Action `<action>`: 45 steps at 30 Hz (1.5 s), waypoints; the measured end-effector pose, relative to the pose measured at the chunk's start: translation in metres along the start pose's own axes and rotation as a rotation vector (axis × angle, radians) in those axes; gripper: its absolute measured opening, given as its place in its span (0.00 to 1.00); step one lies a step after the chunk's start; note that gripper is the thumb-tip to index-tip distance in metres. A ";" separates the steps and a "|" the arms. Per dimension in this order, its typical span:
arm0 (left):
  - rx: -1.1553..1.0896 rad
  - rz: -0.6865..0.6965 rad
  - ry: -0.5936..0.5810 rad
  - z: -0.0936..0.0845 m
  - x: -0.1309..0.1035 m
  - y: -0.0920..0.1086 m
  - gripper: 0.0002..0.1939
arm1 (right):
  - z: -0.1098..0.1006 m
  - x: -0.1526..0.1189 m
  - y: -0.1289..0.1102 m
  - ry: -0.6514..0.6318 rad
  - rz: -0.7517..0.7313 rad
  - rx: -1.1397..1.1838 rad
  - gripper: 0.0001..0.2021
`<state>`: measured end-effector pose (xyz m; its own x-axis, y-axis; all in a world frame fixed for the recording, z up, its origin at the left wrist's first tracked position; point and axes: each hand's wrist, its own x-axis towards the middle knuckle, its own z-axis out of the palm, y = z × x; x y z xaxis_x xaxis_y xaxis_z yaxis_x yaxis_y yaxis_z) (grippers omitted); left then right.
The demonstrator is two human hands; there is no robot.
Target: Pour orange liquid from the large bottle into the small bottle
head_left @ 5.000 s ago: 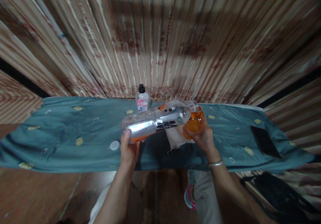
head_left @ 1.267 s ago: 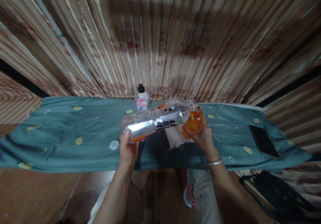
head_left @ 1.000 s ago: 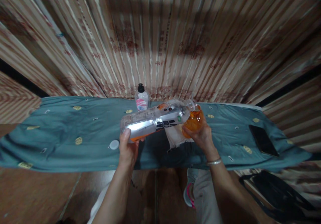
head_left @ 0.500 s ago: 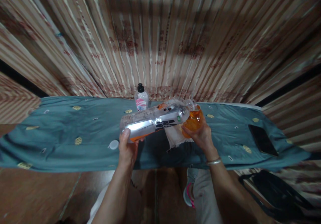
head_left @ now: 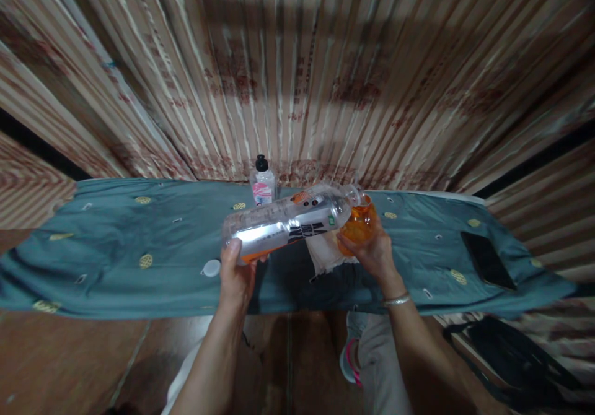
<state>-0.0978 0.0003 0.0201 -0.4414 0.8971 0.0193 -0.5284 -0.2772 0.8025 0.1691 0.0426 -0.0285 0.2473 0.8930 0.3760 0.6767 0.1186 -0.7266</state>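
Note:
My left hand is closed around the base end of a clear plastic bottle with a silver and orange label. The bottle lies tilted, its neck pointing right over the rim of an orange cup. That see-through cup is gripped by my right hand, a bracelet on the wrist. Whether liquid is flowing between them I cannot make out. Under the cup a pale cloth lies on the table. A white cap rests left of my left hand.
Behind the held bottle stands a small clear bottle with a black top and pink label. A dark phone lies at the right on the green tablecloth. A patterned curtain hangs behind. A black bag is below right.

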 end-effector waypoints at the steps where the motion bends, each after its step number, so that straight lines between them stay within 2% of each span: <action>1: 0.004 0.002 -0.007 0.000 0.000 0.000 0.31 | 0.000 0.000 0.000 0.001 -0.006 0.000 0.48; 7: -0.019 -0.005 0.035 0.001 -0.001 0.001 0.30 | -0.001 -0.001 -0.004 -0.006 0.004 -0.018 0.47; 14: -0.023 0.000 0.020 0.002 -0.001 0.002 0.27 | -0.002 0.000 -0.007 -0.015 0.031 -0.017 0.48; 39: -0.017 0.021 -0.018 0.000 -0.001 0.002 0.28 | -0.001 -0.001 -0.003 0.007 0.001 -0.037 0.50; 45: -0.028 0.005 0.008 0.001 -0.001 0.002 0.29 | -0.001 -0.001 -0.003 0.006 -0.015 -0.021 0.49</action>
<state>-0.0977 -0.0008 0.0223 -0.4501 0.8928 0.0180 -0.5465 -0.2913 0.7851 0.1670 0.0409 -0.0260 0.2417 0.8884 0.3902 0.6948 0.1222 -0.7087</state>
